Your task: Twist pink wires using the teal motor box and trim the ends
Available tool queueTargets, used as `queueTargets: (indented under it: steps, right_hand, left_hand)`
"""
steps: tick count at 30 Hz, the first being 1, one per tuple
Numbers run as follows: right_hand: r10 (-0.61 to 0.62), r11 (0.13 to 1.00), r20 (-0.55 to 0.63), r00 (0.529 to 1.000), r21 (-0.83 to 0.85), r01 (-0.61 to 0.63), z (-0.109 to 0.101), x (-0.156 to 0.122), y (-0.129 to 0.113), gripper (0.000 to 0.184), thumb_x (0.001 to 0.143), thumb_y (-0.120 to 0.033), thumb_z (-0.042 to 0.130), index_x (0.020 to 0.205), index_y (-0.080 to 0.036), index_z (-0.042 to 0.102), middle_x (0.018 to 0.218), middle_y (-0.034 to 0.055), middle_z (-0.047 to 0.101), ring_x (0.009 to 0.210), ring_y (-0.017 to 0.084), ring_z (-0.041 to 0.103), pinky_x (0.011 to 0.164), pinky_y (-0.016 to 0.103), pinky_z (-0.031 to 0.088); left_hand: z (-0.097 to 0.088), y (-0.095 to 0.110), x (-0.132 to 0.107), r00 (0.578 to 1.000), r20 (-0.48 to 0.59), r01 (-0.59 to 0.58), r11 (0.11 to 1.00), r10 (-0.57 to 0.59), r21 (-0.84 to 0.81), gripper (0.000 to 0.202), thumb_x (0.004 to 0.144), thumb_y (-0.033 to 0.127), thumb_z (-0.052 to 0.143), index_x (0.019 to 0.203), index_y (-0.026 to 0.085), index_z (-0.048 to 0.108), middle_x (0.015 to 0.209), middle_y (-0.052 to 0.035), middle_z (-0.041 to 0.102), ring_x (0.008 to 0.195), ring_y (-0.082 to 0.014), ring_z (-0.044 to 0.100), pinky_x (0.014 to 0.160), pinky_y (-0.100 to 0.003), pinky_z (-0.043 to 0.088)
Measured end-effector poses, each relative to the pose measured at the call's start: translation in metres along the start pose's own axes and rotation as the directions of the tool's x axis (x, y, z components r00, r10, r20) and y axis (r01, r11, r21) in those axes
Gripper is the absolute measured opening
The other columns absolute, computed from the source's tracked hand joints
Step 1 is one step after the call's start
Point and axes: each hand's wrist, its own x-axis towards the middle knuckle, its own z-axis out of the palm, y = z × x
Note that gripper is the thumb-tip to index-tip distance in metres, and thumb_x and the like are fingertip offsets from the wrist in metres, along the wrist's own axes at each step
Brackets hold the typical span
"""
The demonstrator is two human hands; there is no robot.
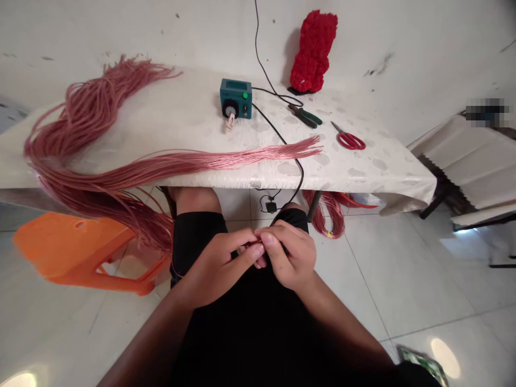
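Observation:
Above my lap, my left hand [231, 260] and my right hand [291, 251] meet with their thumbs and fingertips pinched together. A thin pink strand [260, 242] shows between the thumb tips; most of it is hidden by the fingers. In front of me, a long bundle of pink strands [177, 164] lies across the table, its cut ends pointing right, and part of it hangs over the front edge at the left. Beyond it stands a small teal machine [236, 97] with a black knob-like chuck and a pale clip [230, 121] on its front.
Pliers [307, 116] and red-handled scissors [350, 141] lie on the covered table [363, 172], near a fuzzy red bundle [314, 51]. A black cable [301, 177] drops over the edge. An orange stool [72, 247] stands left; another pink coil [328, 217] hangs below the table.

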Motion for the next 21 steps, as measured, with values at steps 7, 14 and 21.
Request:
queueTargets:
  steps: [7,14,21]
  right_hand:
    - [-0.007,0.997,0.036,0.999,-0.078,0.010,-0.007,-0.003,0.003,0.025,0.094,-0.012,0.052,0.070,-0.018,0.056,0.061,-0.0020,0.051,0.055,0.009,0.044,0.054,0.026,0.037]
    - [0.225,0.968,0.083,0.971,0.094,-0.233,-0.007,-0.003,-0.007,0.031,0.097,-0.017,0.053,0.066,-0.017,0.052,0.058,-0.0045,0.044,0.053,0.007,0.040,0.052,0.025,0.033]
    - [0.306,0.930,0.117,0.945,0.172,-0.323,-0.005,-0.004,-0.007,0.034,0.098,-0.021,0.054,0.065,-0.017,0.051,0.058,-0.0059,0.043,0.052,0.006,0.039,0.053,0.023,0.033]
  left_hand:
    - [0.002,-0.008,-0.003,0.997,0.071,0.030,0.997,-0.024,-0.077,0.028,0.101,0.021,0.044,0.079,0.017,0.061,0.058,0.0078,0.057,0.051,-0.0041,0.053,0.053,-0.015,0.042]
    - [0.001,-0.015,-0.011,0.994,0.106,0.040,0.978,-0.018,-0.207,0.029,0.104,0.028,0.042,0.085,0.016,0.062,0.053,0.0095,0.049,0.044,-0.0027,0.044,0.047,-0.015,0.034]
    - [0.000,-0.016,-0.013,0.991,0.129,0.064,0.966,-0.032,-0.252,0.028,0.103,0.028,0.044,0.086,0.016,0.063,0.054,0.0082,0.055,0.045,-0.0032,0.048,0.048,-0.014,0.039]
